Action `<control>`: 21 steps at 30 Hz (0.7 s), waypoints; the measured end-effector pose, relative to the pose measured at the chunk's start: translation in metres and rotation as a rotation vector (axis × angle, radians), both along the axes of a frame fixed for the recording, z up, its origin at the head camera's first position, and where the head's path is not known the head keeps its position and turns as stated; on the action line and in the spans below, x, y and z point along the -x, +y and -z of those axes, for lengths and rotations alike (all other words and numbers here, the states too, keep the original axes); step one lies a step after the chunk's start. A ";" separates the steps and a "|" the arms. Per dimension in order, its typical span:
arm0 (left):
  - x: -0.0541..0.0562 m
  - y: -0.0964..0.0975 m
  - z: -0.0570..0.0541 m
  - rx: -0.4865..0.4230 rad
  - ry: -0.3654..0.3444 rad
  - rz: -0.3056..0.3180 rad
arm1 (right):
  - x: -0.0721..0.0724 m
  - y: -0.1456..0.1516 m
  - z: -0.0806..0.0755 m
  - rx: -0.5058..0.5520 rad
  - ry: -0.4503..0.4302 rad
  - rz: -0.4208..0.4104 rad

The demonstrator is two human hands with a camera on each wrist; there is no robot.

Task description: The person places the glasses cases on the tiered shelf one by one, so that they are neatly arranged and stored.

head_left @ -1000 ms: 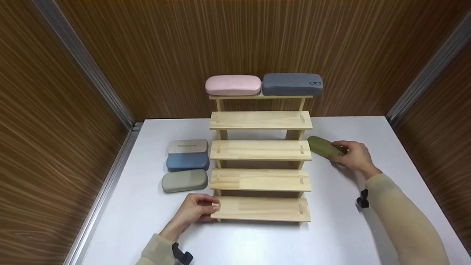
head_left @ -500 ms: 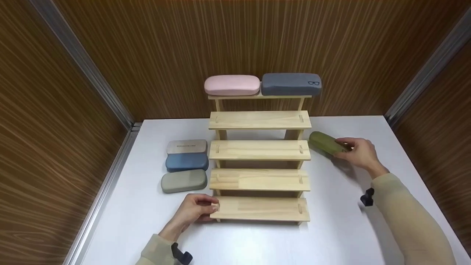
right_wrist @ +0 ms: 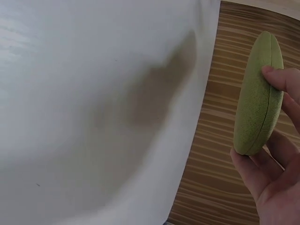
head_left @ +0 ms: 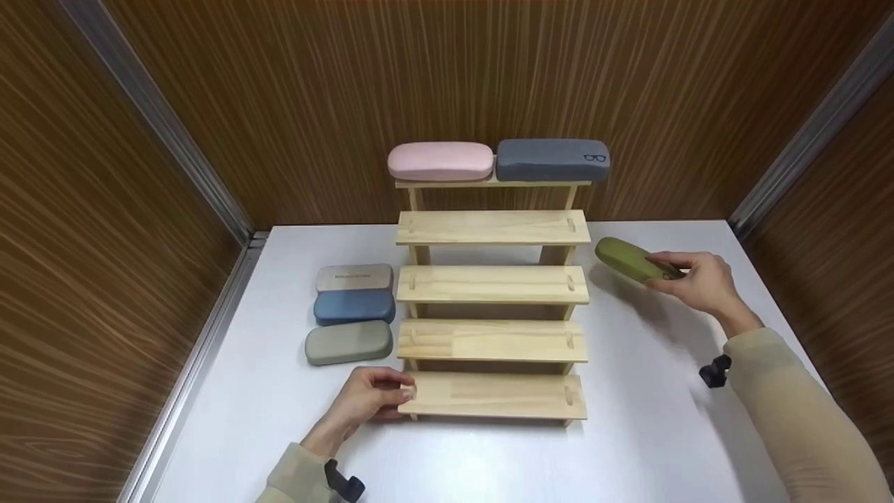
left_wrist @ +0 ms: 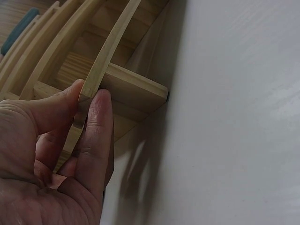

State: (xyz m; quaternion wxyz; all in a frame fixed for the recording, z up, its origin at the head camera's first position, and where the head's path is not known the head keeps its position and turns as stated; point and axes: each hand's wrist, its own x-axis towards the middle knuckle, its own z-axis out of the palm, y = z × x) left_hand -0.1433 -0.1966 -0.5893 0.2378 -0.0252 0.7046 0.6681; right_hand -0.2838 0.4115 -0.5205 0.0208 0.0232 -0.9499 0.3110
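A green glasses case point(head_left: 628, 260) is held at its near end by my right hand point(head_left: 700, 281), to the right of the stepped wooden rack point(head_left: 493, 284). In the right wrist view the case point(right_wrist: 258, 96) hangs above the table, its shadow apart from it, thumb on one side and fingers round the other. My left hand point(head_left: 364, 398) pinches the left end of the rack's lowest shelf point(head_left: 499, 396). The left wrist view shows the thumb on top of that board point(left_wrist: 104, 58) and the fingers underneath.
A pink glasses case point(head_left: 441, 161) and a dark grey-blue one point(head_left: 553, 160) sit on the top shelf. Left of the rack lie a light beige case point(head_left: 354, 277), a blue case point(head_left: 355, 307) and a grey-green case point(head_left: 349, 343). Wood-grain walls point(head_left: 489, 70) enclose the white table point(head_left: 475, 461).
My right hand has lifted the green glasses case off the table and carried it to the right and slightly back. The left hand stays on the lowest shelf.
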 end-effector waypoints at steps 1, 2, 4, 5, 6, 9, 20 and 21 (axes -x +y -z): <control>0.000 0.000 0.000 0.000 -0.001 0.000 | -0.001 0.000 -0.002 0.003 -0.002 0.001; 0.000 0.000 0.000 0.002 -0.001 0.002 | -0.001 0.001 -0.005 0.003 0.005 0.003; 0.000 0.000 -0.001 0.006 0.000 0.003 | -0.002 0.001 -0.009 0.008 0.025 0.007; 0.000 -0.001 -0.001 0.007 0.002 0.004 | -0.003 0.001 -0.012 0.012 0.034 0.007; 0.000 -0.001 -0.001 0.005 0.001 0.005 | -0.004 0.001 -0.014 0.015 0.046 0.007; 0.001 -0.001 0.000 0.007 -0.002 0.008 | -0.007 0.002 -0.021 0.031 0.087 0.003; 0.001 -0.001 0.000 0.034 -0.011 -0.007 | -0.015 0.005 -0.043 0.031 0.092 -0.036; 0.001 0.000 0.000 0.035 -0.011 -0.010 | -0.016 0.005 -0.046 0.034 0.090 -0.039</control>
